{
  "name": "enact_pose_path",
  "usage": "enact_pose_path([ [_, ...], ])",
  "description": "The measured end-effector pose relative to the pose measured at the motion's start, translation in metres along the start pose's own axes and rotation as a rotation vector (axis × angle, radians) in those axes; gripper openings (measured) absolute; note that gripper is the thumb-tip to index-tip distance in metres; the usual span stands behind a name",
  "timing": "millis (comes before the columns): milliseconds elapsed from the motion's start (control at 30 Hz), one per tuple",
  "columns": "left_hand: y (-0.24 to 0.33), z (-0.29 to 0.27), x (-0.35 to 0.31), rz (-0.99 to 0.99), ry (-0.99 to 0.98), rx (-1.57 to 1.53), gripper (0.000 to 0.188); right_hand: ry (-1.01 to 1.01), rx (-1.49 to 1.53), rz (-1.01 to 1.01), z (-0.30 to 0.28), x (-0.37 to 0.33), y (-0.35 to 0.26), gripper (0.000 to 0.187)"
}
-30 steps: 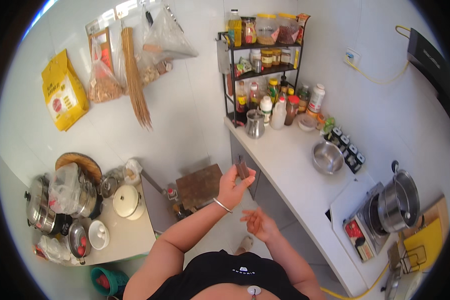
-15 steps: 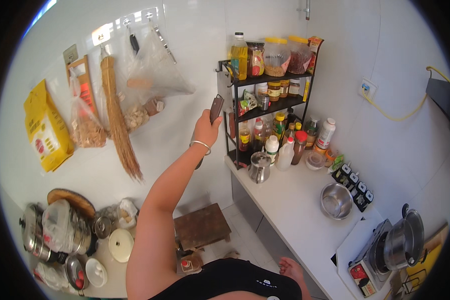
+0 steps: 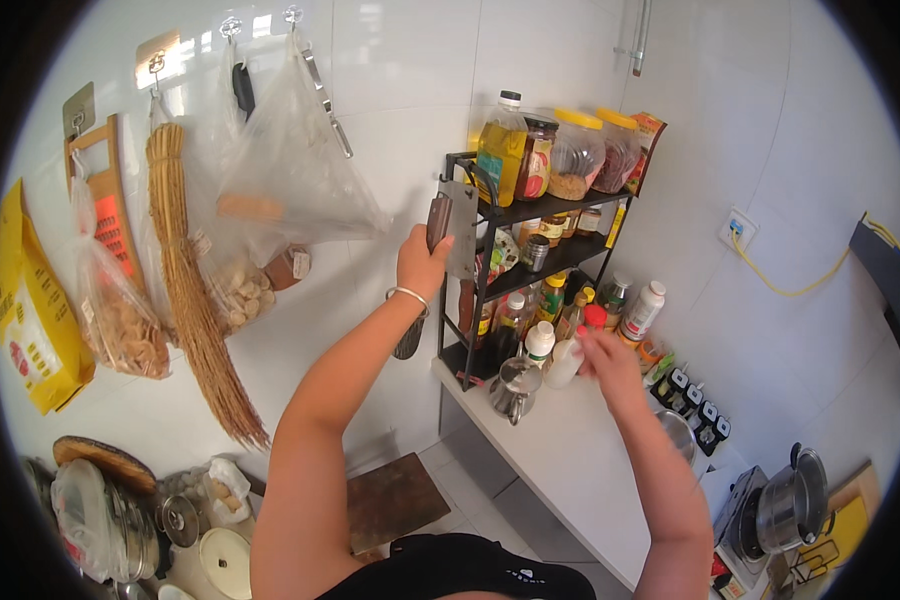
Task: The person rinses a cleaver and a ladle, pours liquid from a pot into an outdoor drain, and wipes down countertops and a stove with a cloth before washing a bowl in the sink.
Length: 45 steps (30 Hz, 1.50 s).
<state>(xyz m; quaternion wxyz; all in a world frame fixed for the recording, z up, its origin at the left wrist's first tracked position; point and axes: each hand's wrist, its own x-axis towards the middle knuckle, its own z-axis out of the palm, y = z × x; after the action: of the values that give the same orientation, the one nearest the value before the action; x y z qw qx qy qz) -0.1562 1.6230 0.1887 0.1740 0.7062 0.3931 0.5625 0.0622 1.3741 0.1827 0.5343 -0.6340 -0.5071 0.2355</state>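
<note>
My left hand (image 3: 425,262) is closed round the brown handle of a cooking utensil (image 3: 438,222), upright beside the rack's left end. A dark lower part shows beneath my wrist; the rest is hidden by my forearm. My right hand (image 3: 612,365) is raised over the counter, loosely bent fingers apart, holding nothing I can see. In the view it overlaps a whitish bottle (image 3: 564,364) and lies just below a red lid (image 3: 595,316); contact cannot be told. A cleaver (image 3: 460,245) hangs blade up on the rack's side, close to my left hand.
The black rack (image 3: 550,208) holds jars and bottles. A metal pitcher (image 3: 516,388) stands on the white counter (image 3: 560,468). A steel pot (image 3: 792,505) sits on a stove at right. Bags and a straw whisk (image 3: 185,260) hang on the left wall, above pots and bowls.
My right hand has risen from beside my waist to over the counter bottles. My left hand keeps its grip on the utensil, slightly nearer the rack. The view has shifted.
</note>
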Motion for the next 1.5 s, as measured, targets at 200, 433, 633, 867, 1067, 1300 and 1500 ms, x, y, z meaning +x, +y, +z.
enact_pose_path([
  [200, -0.012, 0.003, -0.001, -0.105, -0.087, -0.153, 0.032, 0.151, -0.151, -0.194, 0.075, 0.132, -0.054, 0.026],
  [433, -0.017, 0.002, -0.012, -0.091, -0.129, -0.226, 0.029, 0.333, -0.346, -0.452, 0.122, 0.171, -0.077, 0.029],
  [633, -0.016, -0.001, -0.014, -0.155, -0.215, -0.288, 0.029, 0.408, -0.351, -0.652, 0.123, 0.196, -0.097, 0.025],
  [867, -0.013, 0.001, -0.006, -0.048, -0.189, -0.294, 0.031, 0.328, -0.392, -0.545, 0.131, 0.215, -0.118, 0.021],
  [1067, -0.003, 0.005, 0.006, -0.029, -0.185, -0.278, 0.032, 0.238, -0.421, -0.587, 0.124, 0.229, -0.118, 0.018],
  [1300, 0.0, 0.014, 0.016, 0.049, -0.152, -0.246, 0.032, 0.204, -0.506, -0.638, 0.122, 0.231, -0.125, 0.015],
  [1500, 0.005, 0.012, 0.02, -0.022, -0.24, -0.156, 0.033, 0.192, -0.54, -0.654, 0.121, 0.232, -0.128, 0.016],
])
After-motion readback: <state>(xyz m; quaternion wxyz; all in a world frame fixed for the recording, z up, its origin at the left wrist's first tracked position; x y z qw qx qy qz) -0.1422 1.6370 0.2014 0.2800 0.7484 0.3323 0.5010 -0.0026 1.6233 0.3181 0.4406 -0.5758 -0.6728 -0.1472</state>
